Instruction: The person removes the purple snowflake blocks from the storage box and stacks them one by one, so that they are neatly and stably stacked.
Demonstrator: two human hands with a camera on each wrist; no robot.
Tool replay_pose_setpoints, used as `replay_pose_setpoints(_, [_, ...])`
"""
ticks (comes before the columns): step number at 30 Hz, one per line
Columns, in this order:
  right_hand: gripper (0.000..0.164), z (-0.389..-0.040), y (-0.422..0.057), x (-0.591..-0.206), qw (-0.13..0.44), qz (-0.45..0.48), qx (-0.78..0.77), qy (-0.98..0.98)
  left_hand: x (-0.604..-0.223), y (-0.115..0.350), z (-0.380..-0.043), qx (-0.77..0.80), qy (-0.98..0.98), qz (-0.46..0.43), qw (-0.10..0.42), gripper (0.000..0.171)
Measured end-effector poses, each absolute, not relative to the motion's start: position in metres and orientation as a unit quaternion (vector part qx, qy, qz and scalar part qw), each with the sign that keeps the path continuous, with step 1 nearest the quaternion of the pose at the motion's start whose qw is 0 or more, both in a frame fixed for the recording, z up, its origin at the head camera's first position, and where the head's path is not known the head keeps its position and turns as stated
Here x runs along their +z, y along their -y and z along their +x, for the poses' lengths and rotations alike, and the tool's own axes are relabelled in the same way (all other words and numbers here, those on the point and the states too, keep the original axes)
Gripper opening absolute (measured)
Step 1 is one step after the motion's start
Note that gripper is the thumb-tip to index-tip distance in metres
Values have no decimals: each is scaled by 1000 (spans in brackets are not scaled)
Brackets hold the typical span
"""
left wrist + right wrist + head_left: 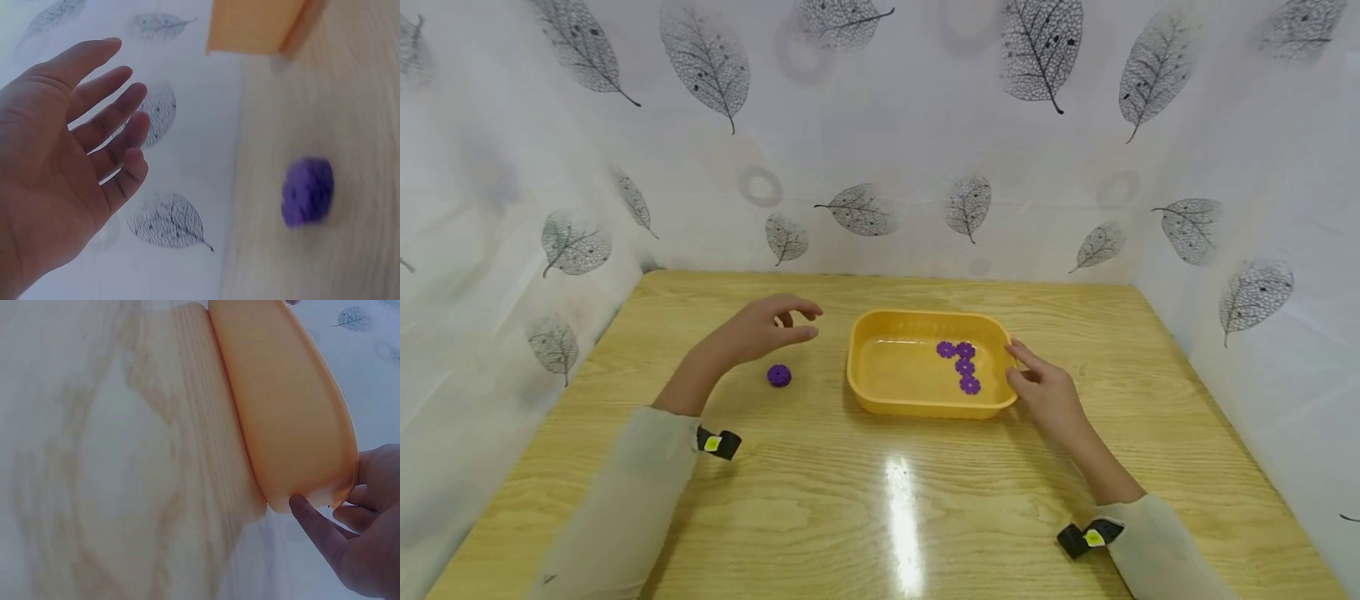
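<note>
My left hand (767,327) hovers over the table left of a yellow plastic tray (880,404), its fingers loosely bent and nothing between them. Close below it lies a short stack of purple notched discs (778,376), which the left wrist view shows blurred as a purple stack (307,192) beside the palm. At the tray's right end, my right hand (1048,400) holds the rim, thumb low against the outer wall and fingers by the edge. Several purple flower-shaped discs (965,367) lie inside the tray, towards its right side.
The wooden table (820,492) bears a bright strip of glare in front of the tray. A white curtain (880,142) printed with dark leaves encloses the back and both sides. Each wrist wears a black strapped camera (718,443).
</note>
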State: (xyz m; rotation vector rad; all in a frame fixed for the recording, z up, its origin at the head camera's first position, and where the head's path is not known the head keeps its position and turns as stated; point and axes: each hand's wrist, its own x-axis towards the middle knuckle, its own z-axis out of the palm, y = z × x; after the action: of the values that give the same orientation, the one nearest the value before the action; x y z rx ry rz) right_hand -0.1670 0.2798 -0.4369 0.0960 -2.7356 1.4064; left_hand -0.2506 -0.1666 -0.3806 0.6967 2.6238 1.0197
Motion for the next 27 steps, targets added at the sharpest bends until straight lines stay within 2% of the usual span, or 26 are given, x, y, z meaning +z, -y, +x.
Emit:
replay_pose_setpoints(13, [46,-167,-280,-435,27,29,456,889,-371,88,-274,389,-860,307,121,41])
replay_pose_setpoints(23, [46,-169,-281,-439,35,33,453,890,-385,31,-293,422,-838,328,109,40])
replay_pose_setpoints(27, [46,-169,-281,-438,36,31,451,891,-392,13,-297,434,-831,326,126,39])
